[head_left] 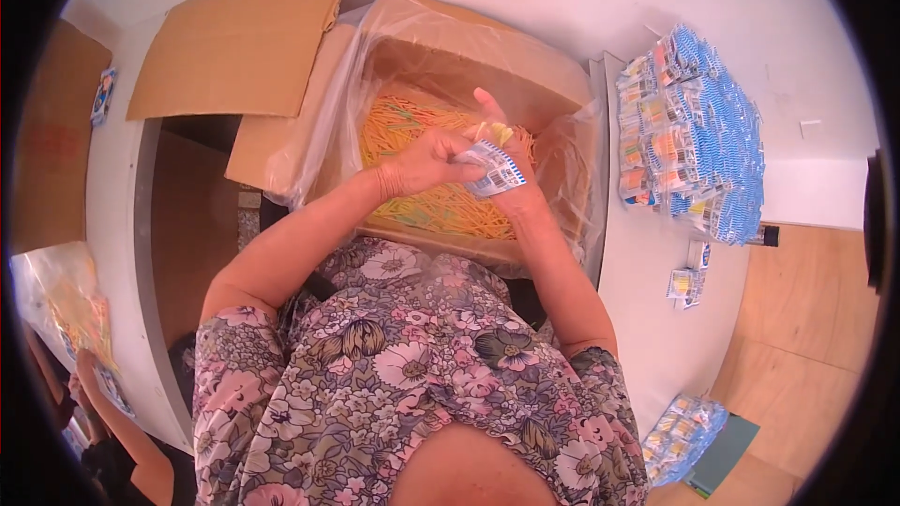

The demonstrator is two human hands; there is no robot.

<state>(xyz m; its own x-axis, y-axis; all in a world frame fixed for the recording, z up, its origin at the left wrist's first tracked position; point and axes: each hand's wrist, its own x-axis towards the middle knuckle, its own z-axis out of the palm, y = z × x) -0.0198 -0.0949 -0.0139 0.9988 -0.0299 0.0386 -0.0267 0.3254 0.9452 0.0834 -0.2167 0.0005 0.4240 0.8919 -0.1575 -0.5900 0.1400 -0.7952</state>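
Observation:
My left hand (429,165) pinches a small clear packet (495,169) with a blue-and-white striped edge between thumb and fingers. Right beside it is my right hand (518,152), one finger stretched out and the others curled around a small bunch of yellow strips (502,134), partly hidden behind the packet and left hand. Both hands are over an open cardboard box (441,56) lined with clear plastic. Thin yellow, orange and green strips (422,201) lie loose in a heap on its bottom.
Filled packets are stacked high (694,136) on the white table (647,290) at right, with a few loose packets (687,287) nearer me. Another packet pile (684,440) lies lower right. A cardboard flap (239,47) juts out left. At far left a co-worker's arm (122,422) reaches toward a plastic bag (70,305).

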